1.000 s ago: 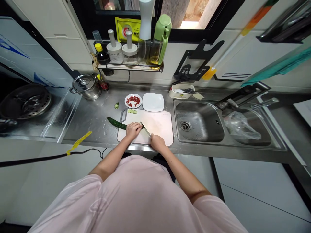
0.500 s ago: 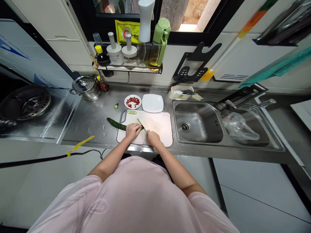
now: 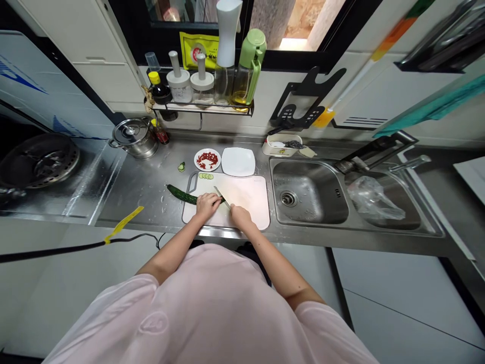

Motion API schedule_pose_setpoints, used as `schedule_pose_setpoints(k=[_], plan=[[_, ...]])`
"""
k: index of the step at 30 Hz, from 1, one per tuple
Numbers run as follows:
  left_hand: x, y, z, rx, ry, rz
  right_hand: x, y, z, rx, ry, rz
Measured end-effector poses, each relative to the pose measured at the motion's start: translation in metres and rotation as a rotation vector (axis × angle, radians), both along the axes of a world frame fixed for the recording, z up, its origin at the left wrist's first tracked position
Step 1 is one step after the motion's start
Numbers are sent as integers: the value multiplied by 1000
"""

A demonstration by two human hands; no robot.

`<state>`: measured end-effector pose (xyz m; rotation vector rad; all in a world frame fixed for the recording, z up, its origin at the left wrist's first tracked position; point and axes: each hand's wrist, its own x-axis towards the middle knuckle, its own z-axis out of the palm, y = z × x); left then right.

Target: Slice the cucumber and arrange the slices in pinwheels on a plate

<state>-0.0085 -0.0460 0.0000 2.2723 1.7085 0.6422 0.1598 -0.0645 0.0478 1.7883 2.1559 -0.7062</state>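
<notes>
My left hand [image 3: 207, 206] rests curled on the end of a dark green cucumber [image 3: 181, 194], which lies across the left edge of a white cutting board [image 3: 246, 199]. My right hand [image 3: 240, 217] grips a kitchen knife [image 3: 221, 196], its blade beside my left fingertips at the cucumber. The knife's lower edge is hidden by my hand. A short row of cucumber slices [image 3: 205, 176] lies at the board's far edge.
Behind the board are a plate of chopped red chili [image 3: 207, 160] and a white square plate [image 3: 238, 162]. A steel pot [image 3: 134, 137] stands to the left, a steel sink [image 3: 306, 192] to the right, and a bottle rack [image 3: 200, 107] at the back.
My right hand and the knife have shifted slightly left, toward the cucumber and my left hand. The view has also moved a little.
</notes>
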Motion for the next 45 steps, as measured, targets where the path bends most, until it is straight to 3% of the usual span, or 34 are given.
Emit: schedule_pose_setpoints(k=[10, 18, 23, 30, 37, 42, 45], plan=[[3, 0, 2, -35, -9, 28, 25, -21, 0, -21, -9, 7], [-1, 8, 9, -66, -219, 134, 40, -18, 15, 114, 22, -5], [-3, 18, 21, -27, -317, 215, 43, -12, 18, 228, 18, -15], [7, 26, 45, -17, -137, 51, 42, -9, 14, 281, -45, 44], [23, 33, 50, -85, -17, -121, 40, -7, 12, 311, -25, 127], [28, 35, 48, -130, -85, -115, 41, -7, 10, 303, -30, 105], [27, 38, 42, -185, -197, -26, 45, -8, 7, 292, -42, 77]])
